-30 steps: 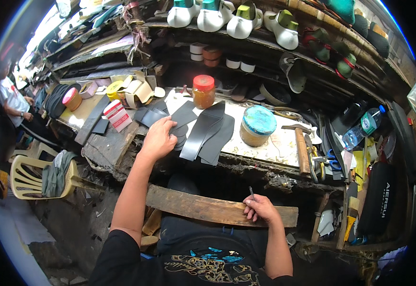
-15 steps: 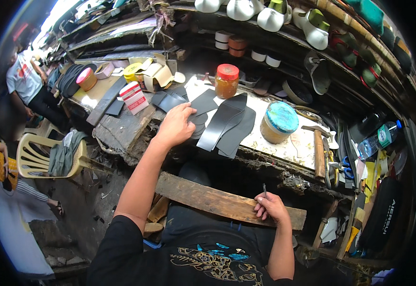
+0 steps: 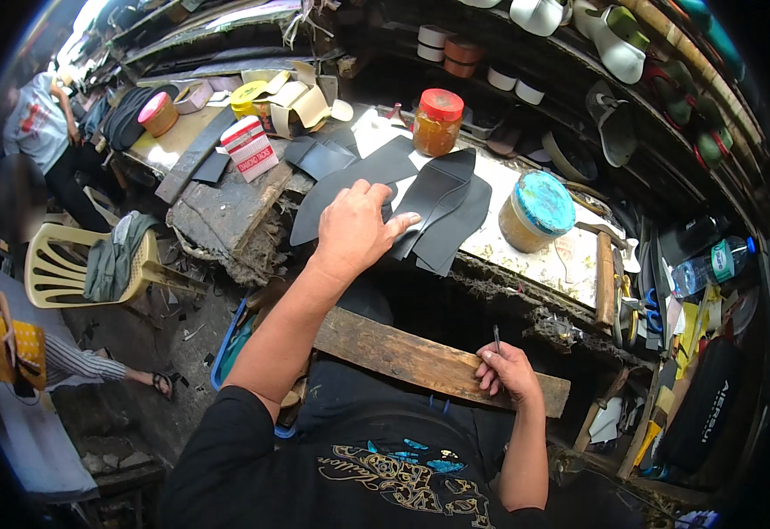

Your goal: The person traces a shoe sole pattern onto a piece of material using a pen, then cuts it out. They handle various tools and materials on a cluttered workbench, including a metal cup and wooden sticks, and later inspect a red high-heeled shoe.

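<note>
Currently my left hand (image 3: 358, 227) lies over one large black sheet (image 3: 316, 212) at the front of the bench (image 3: 213, 216), fingers bent, thumb held out to the right; whether they pinch the sheet or only rest on it, I cannot tell. My right hand (image 3: 510, 372) grips one slim dark tool (image 3: 496, 335), tip up, at the right part of one wooden board (image 3: 402, 353) across my lap. Right of my left thumb, at least two more sole-shaped pieces (image 3: 471, 216) overlap, the upper one glossy. Behind the hand, a few small dark offcuts (image 3: 321, 155), too overlapped to count. Lidded containers on the bench: four. One red-lidded jar (image 3: 438, 123) behind the sheets, one blue-lidded tub (image 3: 530, 216) to their right, one pink-lidded tub (image 3: 157, 116) and one yellow-lidded tub (image 3: 247, 97) farther left. One red-and-white box (image 3: 250, 150) near the bench's broken edge. Right side: one hammer handle (image 3: 605, 278), one clear bottle (image 3: 698, 273) lying tilted. Left, off the bench: one cream chair (image 3: 148, 264) with one grey-green cloth (image 3: 113, 264) over it; two people, one standing in a white shirt (image 3: 39, 123), one showing a striped trouser leg (image 3: 89, 363).
</note>
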The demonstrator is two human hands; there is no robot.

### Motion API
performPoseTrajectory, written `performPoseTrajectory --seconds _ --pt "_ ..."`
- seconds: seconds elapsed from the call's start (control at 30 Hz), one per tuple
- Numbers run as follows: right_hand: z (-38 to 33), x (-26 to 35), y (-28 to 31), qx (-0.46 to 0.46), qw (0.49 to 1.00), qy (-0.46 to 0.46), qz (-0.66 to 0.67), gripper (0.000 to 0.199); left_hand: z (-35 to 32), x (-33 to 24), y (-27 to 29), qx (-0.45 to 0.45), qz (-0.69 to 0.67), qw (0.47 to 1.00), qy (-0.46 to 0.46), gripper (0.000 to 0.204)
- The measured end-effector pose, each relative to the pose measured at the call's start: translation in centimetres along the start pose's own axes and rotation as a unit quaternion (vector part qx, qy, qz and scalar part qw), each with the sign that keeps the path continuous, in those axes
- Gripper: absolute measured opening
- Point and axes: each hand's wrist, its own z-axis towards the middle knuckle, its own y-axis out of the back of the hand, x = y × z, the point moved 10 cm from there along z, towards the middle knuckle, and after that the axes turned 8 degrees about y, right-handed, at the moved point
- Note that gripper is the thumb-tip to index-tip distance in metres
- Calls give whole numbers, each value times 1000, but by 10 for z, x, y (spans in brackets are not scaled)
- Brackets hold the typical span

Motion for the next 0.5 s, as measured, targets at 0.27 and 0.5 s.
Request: performPoseTrajectory --seconds 0.27,0.5 --pt "-2 -1 2 3 1000 1 1 25 -4 -19 -18 55 -7 998 -13 48" --pt "-4 6 0 27 999 18 -43 29 -2 -23 -24 52 -21 998 -31 55"
